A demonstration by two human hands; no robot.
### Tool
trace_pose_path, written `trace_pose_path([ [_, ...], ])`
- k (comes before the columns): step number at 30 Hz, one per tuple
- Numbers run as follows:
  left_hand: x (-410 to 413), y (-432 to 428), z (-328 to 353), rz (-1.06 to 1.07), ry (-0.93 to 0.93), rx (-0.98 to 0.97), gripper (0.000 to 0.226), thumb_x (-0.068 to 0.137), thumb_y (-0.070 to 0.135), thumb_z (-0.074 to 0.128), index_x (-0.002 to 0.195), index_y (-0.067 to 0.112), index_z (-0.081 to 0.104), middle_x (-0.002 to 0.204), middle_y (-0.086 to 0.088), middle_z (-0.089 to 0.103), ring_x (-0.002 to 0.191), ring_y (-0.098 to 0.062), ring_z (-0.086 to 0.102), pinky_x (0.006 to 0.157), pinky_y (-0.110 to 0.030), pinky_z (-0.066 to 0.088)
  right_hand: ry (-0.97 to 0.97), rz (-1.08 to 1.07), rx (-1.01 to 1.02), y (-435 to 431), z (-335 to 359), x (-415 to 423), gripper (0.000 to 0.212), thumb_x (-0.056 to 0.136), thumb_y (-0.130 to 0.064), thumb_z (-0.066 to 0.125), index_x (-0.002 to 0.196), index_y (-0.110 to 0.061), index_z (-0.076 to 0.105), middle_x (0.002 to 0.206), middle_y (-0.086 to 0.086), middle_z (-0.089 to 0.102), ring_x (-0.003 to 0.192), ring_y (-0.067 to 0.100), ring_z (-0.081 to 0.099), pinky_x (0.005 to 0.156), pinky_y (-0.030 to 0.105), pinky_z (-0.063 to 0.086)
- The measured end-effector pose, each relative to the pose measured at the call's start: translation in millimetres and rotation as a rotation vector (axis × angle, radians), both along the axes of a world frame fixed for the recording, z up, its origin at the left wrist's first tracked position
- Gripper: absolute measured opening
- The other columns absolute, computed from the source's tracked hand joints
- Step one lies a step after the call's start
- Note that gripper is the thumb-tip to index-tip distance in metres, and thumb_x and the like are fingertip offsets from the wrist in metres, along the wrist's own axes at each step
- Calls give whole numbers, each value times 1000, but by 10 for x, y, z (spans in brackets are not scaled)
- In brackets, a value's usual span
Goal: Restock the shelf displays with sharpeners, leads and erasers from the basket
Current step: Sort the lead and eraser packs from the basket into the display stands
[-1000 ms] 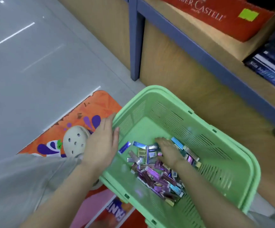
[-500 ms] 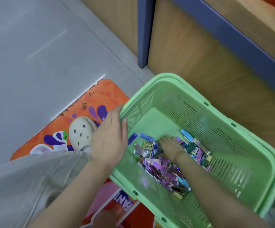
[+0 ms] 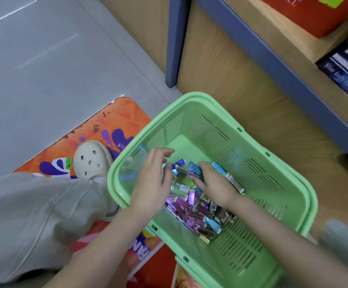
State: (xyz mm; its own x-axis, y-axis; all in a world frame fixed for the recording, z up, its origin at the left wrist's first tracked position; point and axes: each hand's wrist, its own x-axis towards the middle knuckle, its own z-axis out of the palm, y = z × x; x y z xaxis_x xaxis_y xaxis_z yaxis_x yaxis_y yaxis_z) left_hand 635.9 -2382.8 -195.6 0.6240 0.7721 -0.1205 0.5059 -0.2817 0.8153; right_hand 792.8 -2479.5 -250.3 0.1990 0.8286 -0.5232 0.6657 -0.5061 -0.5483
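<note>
Right hand: fingers curled round a few small blue and purple foil packets.
Left hand: fingers loose, holding nothing, just beside them.
Packet pile: inside the green slotted plastic basket.
Basket: beside the wooden shelf unit.

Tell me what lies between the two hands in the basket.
In the head view, loose small packets lie on the floor of the green basket between the left hand and the right hand.
</note>
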Motion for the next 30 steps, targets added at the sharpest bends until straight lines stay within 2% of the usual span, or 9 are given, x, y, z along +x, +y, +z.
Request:
trace_pose_path([
  [3, 187, -101, 97, 161, 9, -524, 38, 100, 32, 41, 135, 19, 39, 128, 4, 46, 111, -7, 46, 80, -11, 43, 137, -143, 76, 2, 302, -87, 27, 98, -40, 44, 104, -14, 39, 67, -3, 50, 53, 14, 45, 55, 37, 40],
  [5, 284, -144, 73, 188, -18, -843, 37, 98, 43, 36, 129, 24, 40, 124, 5, 47, 116, -15, 46, 70, -5, 46, 155, -194, 127, -30, 445, -186, 23, 98, -37, 45, 105, -16, 38, 66, -6, 47, 51, 8, 42, 53, 30, 38],
  [6, 326, -166, 57, 171, -21, -896, 33, 96, 51, 36, 118, 28, 43, 116, 8, 52, 118, -19, 47, 83, -13, 49, 159, -224, 156, -45, 505, -237, 22, 98, -35, 45, 108, -16, 39, 70, -8, 47, 54, 4, 43, 54, 24, 38],
  [8, 390, -208, 15, 202, -58, -953, 35, 90, 60, 45, 105, 29, 49, 96, 10, 61, 109, -23, 55, 108, -42, 35, 182, -261, 209, -80, 635, -334, 29, 98, -28, 49, 123, -16, 40, 94, -11, 50, 73, -1, 49, 72, 21, 45],
  [10, 468, -231, 42, 328, -148, -1043, 29, 92, 42, 53, 112, 21, 50, 95, -1, 65, 91, -20, 61, 98, -41, 42, 209, -212, 218, -123, 750, -416, 51, 97, -20, 49, 143, -16, 27, 125, -9, 41, 94, -7, 45, 99, 18, 38],
  [13, 519, -209, 49, 432, -171, -1049, 13, 99, 22, 46, 109, 15, 48, 98, -8, 67, 93, -26, 64, 84, -39, 51, 121, -30, 192, -204, 855, -468, 58, 99, -24, 45, 149, -19, 17, 142, -4, 37, 100, 7, 52, 91, 25, 40],
  [18, 407, -164, 24, 445, -88, -972, 9, 102, 18, 39, 106, 13, 45, 87, -4, 59, 56, -18, 50, 55, -29, 46, -69, -105, 279, -345, 526, -107, 30, 100, -20, 47, 128, -14, 54, 116, -5, 61, 75, -10, 53, 86, 20, 44],
  [22, 332, -151, -3, 395, -36, -949, 17, 101, 15, 41, 115, 7, 47, 82, -8, 53, 53, -17, 37, 39, -19, 43, -92, -73, -94, -519, -92, 308, 44, 97, -23, 53, 139, -17, 39, 140, -1, 47, 111, 17, 56, 101, 32, 40],
  [30, 292, -165, -94, 344, 99, -937, 20, 101, 19, 43, 114, 4, 48, 76, -6, 57, 44, -13, 40, 48, -23, 41, -135, -85, -312, -654, -637, 474, 81, 83, -27, 72, 148, -15, 26, 144, 4, 42, 136, 22, 27, 111, 33, 24],
])
